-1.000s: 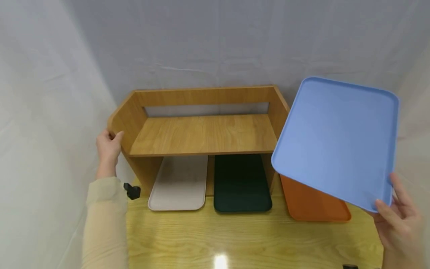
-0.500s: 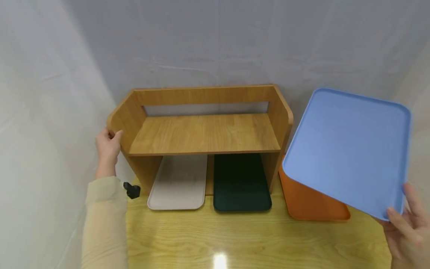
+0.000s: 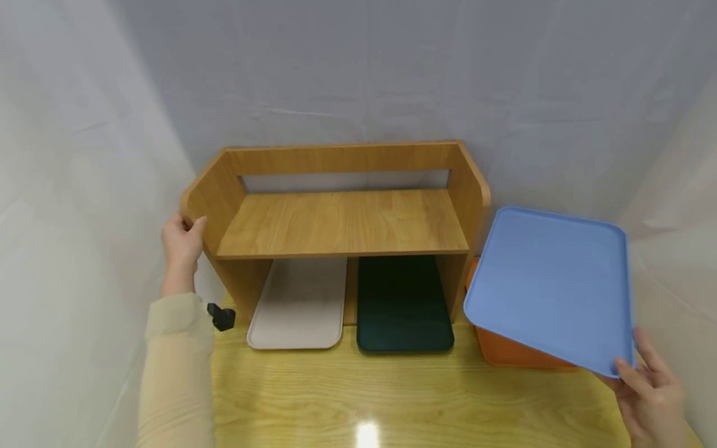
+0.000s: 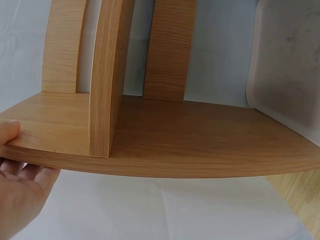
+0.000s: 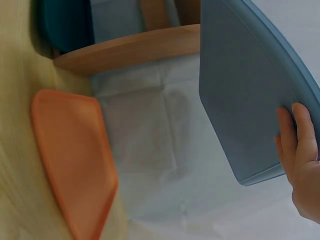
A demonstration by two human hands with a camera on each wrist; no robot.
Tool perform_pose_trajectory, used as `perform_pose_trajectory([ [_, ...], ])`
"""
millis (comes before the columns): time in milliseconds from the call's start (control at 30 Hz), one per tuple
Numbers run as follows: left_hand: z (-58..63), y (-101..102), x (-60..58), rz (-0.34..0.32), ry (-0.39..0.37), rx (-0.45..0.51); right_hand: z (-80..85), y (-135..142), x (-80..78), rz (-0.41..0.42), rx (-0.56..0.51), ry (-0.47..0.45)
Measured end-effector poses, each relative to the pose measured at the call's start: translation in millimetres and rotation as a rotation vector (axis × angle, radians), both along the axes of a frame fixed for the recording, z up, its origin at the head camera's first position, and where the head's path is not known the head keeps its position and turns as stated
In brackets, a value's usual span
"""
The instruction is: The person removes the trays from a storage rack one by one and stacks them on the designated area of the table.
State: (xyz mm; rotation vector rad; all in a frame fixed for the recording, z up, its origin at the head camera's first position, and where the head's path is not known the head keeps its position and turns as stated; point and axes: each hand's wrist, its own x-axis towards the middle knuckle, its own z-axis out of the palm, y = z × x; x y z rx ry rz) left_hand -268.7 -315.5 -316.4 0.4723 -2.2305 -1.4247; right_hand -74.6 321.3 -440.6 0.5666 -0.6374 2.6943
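My right hand (image 3: 650,392) grips a blue tray (image 3: 551,289) by its near right corner, thumb on top and fingers beneath. The tray hangs above an orange tray (image 3: 515,351) and hides most of it in the head view. In the right wrist view the blue tray's underside (image 5: 250,95) shows, well apart from the orange tray (image 5: 75,160). At the far left my left hand (image 3: 183,246) pinches the side panel of a wooden desk shelf (image 3: 347,224), with the thumb on the inner face and fingers outside (image 4: 30,172).
Under the shelf board lie a white tray (image 3: 299,305) on the left and a dark green tray (image 3: 403,305) on the right, both jutting out in front. A small black object (image 3: 221,317) sits by the left forearm. White sheeting (image 3: 347,74) hangs behind and on both sides.
The blue tray first shifted right, then came down and back left over the orange tray, held in the right hand throughout. The left hand has stayed on the shelf's side panel.
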Motion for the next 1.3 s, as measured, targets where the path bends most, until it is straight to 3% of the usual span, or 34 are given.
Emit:
perform_pose_trajectory([
  [167, 0.0, 1, -0.8, 0.006, 0.009, -0.007, -12.5, 2, -0.7, 0.017, 0.007, -0.108],
  [367, 0.8, 1, 0.9, 0.011, 0.022, -0.01, -30.0, 3, -5.5, 0.07, 0.017, -0.094],
  [467, 0.8, 0, 2.2, 0.013, 0.022, -0.009, -38.1, 3, -7.8, 0.057, 0.045, -0.13],
  [700, -0.7, 0, 3.4, 0.015, 0.011, 0.001, -51.7, 8, -8.4, -0.016, 0.203, -0.312],
  [967, 1.1, 1, 2.9, 0.016, 0.009, -0.017, -69.5, 7, -7.9, 0.058, 0.164, -0.269],
  [1300, -0.2, 1, 3.6, 0.014, 0.029, -0.003, -79.4, 11, -9.1, 0.071, 0.17, -0.347],
])
